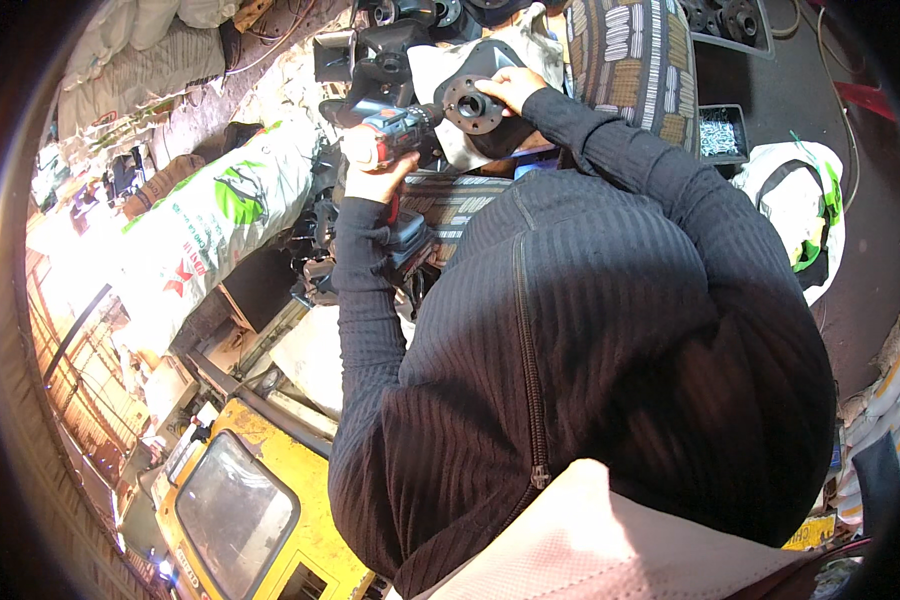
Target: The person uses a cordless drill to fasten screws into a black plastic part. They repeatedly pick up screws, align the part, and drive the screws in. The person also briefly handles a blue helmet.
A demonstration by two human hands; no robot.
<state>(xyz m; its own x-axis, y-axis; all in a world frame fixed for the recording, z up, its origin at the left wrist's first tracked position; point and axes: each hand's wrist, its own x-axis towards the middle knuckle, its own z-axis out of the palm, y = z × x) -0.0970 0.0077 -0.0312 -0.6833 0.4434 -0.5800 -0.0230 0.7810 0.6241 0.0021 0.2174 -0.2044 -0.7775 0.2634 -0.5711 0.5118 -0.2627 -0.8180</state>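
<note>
Head view shows us, past a dark ribbed zip-up top, a round dark metal flange with a raised centre hub and a ring of bolt holes (473, 104), lying flat on a pale cloth-covered support (432, 70) near the top middle of the picture. Our right hand (511, 87) rests on the flange's upper right rim, fingers curled over the edge and closed on it. Our left hand (373, 168) is wrapped tight around the grip of a red and black cordless drill (402, 135), whose nose points right and meets the flange's left edge. Just behind stand more dark cast metal parts (380, 55). A white and green printed sack (220, 215) crowds the left side, and a patterned woven cushion (635, 55) sits close on the right, so free room around the flange is narrow. A yellow machine with a glass panel (240, 510) lies well below
</note>
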